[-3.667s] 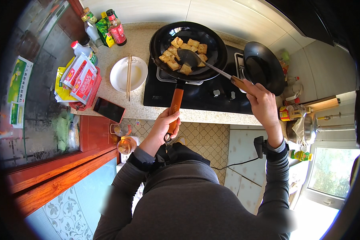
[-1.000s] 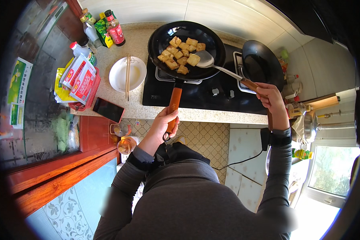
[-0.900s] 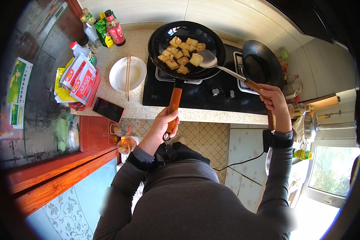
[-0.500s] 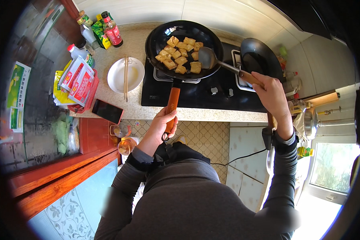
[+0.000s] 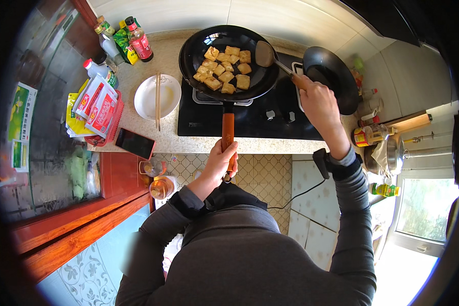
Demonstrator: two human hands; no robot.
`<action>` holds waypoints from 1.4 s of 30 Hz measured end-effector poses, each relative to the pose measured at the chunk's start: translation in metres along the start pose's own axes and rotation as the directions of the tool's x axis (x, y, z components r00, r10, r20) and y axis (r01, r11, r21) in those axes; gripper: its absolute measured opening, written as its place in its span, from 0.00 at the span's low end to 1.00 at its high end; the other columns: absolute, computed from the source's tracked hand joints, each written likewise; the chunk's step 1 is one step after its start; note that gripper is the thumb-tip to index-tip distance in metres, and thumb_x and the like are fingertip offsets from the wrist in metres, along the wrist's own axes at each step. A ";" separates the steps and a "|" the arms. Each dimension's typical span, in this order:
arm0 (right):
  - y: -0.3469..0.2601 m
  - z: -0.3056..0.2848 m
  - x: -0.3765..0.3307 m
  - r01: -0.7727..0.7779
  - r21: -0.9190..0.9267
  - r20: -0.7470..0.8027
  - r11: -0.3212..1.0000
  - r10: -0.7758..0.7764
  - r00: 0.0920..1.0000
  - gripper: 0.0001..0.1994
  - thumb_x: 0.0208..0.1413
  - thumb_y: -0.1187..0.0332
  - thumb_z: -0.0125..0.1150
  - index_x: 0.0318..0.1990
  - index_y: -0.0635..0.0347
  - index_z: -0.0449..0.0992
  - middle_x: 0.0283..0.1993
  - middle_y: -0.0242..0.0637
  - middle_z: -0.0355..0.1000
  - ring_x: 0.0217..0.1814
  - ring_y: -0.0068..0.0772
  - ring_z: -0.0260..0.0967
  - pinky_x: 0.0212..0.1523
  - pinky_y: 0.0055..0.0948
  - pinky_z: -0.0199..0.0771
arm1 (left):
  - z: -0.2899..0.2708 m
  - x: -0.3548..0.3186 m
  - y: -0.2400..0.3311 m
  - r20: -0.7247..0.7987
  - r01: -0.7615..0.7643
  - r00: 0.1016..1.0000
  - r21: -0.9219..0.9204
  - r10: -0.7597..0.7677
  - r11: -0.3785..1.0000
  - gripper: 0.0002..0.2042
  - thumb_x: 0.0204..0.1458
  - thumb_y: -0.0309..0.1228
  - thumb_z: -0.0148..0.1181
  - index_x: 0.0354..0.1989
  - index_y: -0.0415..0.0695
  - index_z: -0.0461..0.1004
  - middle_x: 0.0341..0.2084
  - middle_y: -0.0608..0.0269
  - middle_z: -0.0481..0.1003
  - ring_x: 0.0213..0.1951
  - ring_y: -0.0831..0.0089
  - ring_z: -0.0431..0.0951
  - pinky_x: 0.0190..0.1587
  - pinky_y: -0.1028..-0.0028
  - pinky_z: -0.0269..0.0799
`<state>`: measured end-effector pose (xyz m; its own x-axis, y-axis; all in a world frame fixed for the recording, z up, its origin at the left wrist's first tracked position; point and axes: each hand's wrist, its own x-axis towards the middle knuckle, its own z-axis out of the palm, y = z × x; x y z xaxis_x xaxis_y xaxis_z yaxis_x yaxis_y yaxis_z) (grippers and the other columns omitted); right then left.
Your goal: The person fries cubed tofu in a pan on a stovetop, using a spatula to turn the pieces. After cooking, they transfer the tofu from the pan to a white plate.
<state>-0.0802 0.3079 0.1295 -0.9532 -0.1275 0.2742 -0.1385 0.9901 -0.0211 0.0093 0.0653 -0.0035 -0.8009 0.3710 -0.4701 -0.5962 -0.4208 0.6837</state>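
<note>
A black wok (image 5: pixel 188 66) sits on the left burner of the black gas hob (image 5: pixel 250 125). Several golden-brown squares that look like fried tofu (image 5: pixel 220 70) lie inside it, mostly toward its left and middle. My left hand (image 5: pixel 222 162) is closed around the wok's brown wooden handle, which points toward me. In my right hand (image 5: pixel 319 104) is the wooden grip of a spatula (image 5: pixel 264 54). Its metal blade rests against the wok's upper right inner side, apart from the tofu pieces. The end of the grip is hidden by my fingers.
A second dark pan (image 5: pixel 336 84) occupies the right burner. Left of the hob, chopsticks (image 5: pixel 158 102) lie across a white bowl (image 5: pixel 144 104). Beyond are a phone (image 5: pixel 135 144), a red basket (image 5: pixel 115 122) of packets and a red-labelled sauce bottle (image 5: pixel 139 41). A cable (image 5: pixel 303 193) hangs at the cabinet.
The spatula blade has moved up and right, away from the tofu, as my right hand shifted left and slightly up. The wok's handle has swung right with my left hand.
</note>
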 end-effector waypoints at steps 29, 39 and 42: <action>0.011 -0.032 -0.017 0.169 0.012 -0.092 0.986 -0.167 0.982 0.20 0.46 0.80 0.54 0.48 0.49 0.75 0.27 0.40 0.64 0.26 0.47 0.69 0.26 0.39 0.71 | -0.019 0.008 0.032 0.186 0.267 0.938 0.148 -0.292 0.952 0.12 0.58 0.34 0.54 0.43 0.44 0.60 0.29 0.58 0.71 0.22 0.60 0.77 0.25 0.62 0.74; 0.010 0.087 0.018 0.175 -0.149 -0.189 0.973 -0.202 0.961 0.28 0.47 0.77 0.53 0.58 0.40 0.68 0.34 0.37 0.60 0.31 0.37 0.71 0.27 0.34 0.78 | -0.020 0.008 0.029 0.194 0.255 0.942 0.112 -0.272 0.961 0.11 0.58 0.34 0.54 0.44 0.45 0.61 0.28 0.58 0.71 0.22 0.60 0.76 0.24 0.61 0.74; 0.007 0.103 0.014 0.235 -0.181 -0.197 0.955 -0.270 0.943 0.28 0.46 0.77 0.55 0.58 0.41 0.68 0.34 0.36 0.60 0.30 0.34 0.69 0.25 0.31 0.78 | -0.019 0.008 0.029 0.176 0.254 0.946 0.117 -0.272 0.960 0.11 0.58 0.33 0.53 0.44 0.45 0.61 0.28 0.58 0.71 0.22 0.59 0.76 0.24 0.61 0.74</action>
<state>-0.1218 0.3066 0.0337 -0.8082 -0.3757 0.4534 -0.3079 0.9260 0.2185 -0.0158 0.0404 0.0021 -0.5855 0.6115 -0.5323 -0.7696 -0.2130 0.6019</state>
